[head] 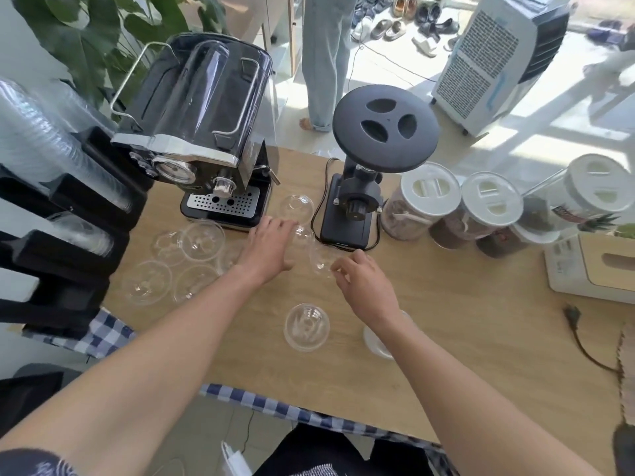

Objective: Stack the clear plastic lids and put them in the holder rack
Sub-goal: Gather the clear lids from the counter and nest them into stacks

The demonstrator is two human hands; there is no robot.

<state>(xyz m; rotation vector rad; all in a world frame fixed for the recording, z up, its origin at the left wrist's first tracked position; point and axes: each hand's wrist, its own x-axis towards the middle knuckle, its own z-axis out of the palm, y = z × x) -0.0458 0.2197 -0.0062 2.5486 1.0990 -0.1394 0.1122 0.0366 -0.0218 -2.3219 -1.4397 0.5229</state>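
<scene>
Several clear dome lids lie scattered on the wooden table (464,338). One lid (306,326) sits alone near the front, a cluster (202,240) lies left of my hands, and another lid (296,205) rests by the coffee machine. My left hand (269,247) reaches forward, its fingers on a lid (304,232) in front of the grinder. My right hand (364,283) pinches the rim of another lid (321,259) just beside it. The black holder rack (65,255) stands at the left edge and holds stacks of clear cups and lids.
A black espresso machine (196,132) and a black grinder (357,201) stand at the back of the table. Three white-capped jars (426,207) are at the right, then a white tissue box (591,266). A white lid (376,341) lies under my right forearm. A person's legs (324,56) stand beyond the table.
</scene>
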